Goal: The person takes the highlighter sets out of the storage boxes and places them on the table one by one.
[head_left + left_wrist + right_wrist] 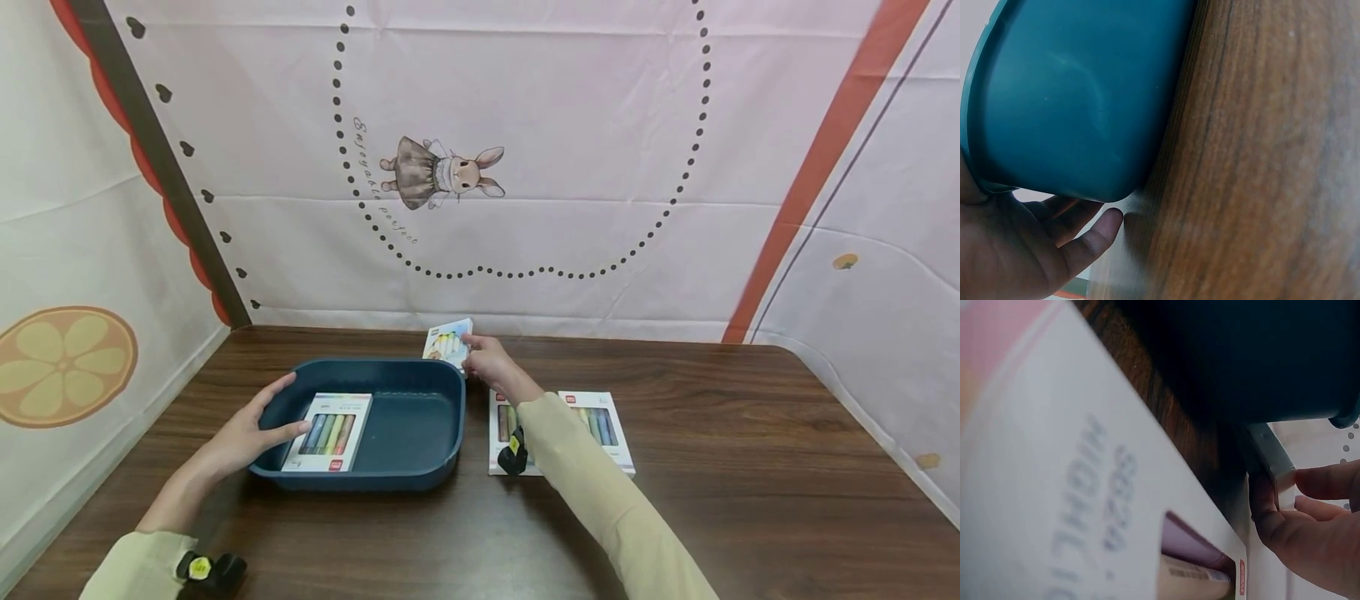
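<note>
A dark blue plastic tray [408, 481] stands on the left of the table. My left hand [236, 433] grips its left side, thumb over the rim and fingers outside; the left wrist view shows these fingers [1094, 240] at the tray's corner. Inside lies a white highlighter box [341, 402] with coloured pens in its window. Behind the tray's back right corner, my right hand [491, 364] pinches the edge of a small white box [444, 342] printed with coloured pens. The right wrist view shows that box's edge [1272, 453] between thumb and fingers.
Two more white pen boxes, the right one [615, 433] and the left one [498, 417], lie side by side right of the tray, partly under my right forearm. A white printed cloth [570, 167] hangs behind the brown wooden table [720, 467].
</note>
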A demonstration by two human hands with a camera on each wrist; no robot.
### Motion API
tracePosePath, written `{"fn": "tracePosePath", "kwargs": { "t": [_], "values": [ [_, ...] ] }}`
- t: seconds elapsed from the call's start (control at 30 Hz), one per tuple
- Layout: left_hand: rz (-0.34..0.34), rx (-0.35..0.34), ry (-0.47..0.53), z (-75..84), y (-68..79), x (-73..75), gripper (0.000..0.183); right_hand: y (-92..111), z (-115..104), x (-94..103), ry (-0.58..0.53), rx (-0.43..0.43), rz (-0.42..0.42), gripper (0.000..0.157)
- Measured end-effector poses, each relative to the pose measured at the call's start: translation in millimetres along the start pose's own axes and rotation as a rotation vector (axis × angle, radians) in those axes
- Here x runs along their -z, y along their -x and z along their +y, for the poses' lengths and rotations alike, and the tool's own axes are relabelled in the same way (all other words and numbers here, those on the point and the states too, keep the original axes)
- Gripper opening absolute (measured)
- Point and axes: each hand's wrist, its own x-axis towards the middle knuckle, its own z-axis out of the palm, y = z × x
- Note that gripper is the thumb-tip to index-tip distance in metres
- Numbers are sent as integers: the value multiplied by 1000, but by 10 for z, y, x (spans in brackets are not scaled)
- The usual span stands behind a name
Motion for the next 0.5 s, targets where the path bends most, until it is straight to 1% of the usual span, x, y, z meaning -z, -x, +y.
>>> {"fn": "tracePosePath", "kwargs": {
  "t": [0.2,0.5],
  "values": [
    [1,-10,10,-9,-1,-5,93,21,-4,31,15,10,18,59],
    [-2,-6,25,-1,2,4,93,59,-52,96,-51,15,-27,57]
  ]
}}
